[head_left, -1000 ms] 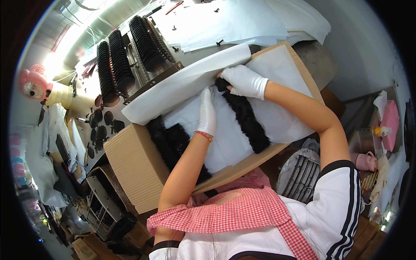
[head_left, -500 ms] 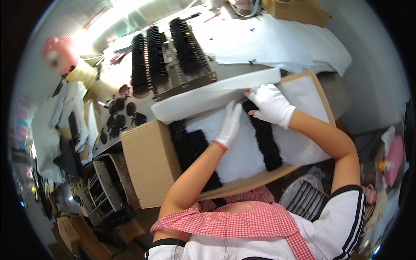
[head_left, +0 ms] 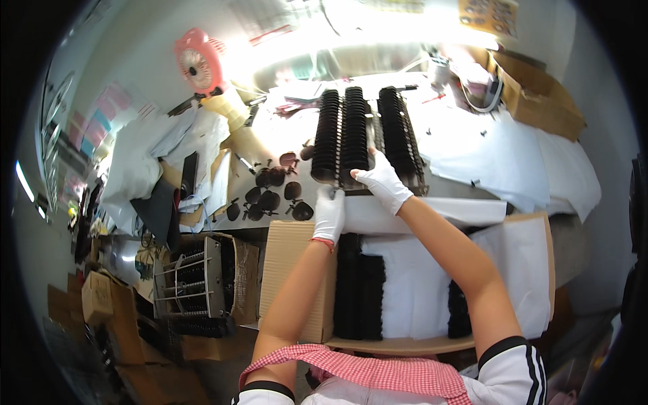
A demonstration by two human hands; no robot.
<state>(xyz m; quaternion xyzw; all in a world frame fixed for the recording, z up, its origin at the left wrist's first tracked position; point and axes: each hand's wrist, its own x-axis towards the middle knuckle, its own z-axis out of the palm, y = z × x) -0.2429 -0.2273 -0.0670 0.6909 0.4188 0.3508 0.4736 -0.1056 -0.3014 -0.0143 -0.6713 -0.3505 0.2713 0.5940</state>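
Here, 3 ridged black rows (head_left: 354, 128) line the far metal rack (head_left: 376, 125), right hand (head_left: 385, 183) spread, finger state unclear on the left hand (head_left: 329, 216).

Gray bench (head_left: 447, 189), dark-disc rack (head_left: 354, 128), loose tinted lenses (head_left: 268, 201), white sheets (head_left: 499, 162)
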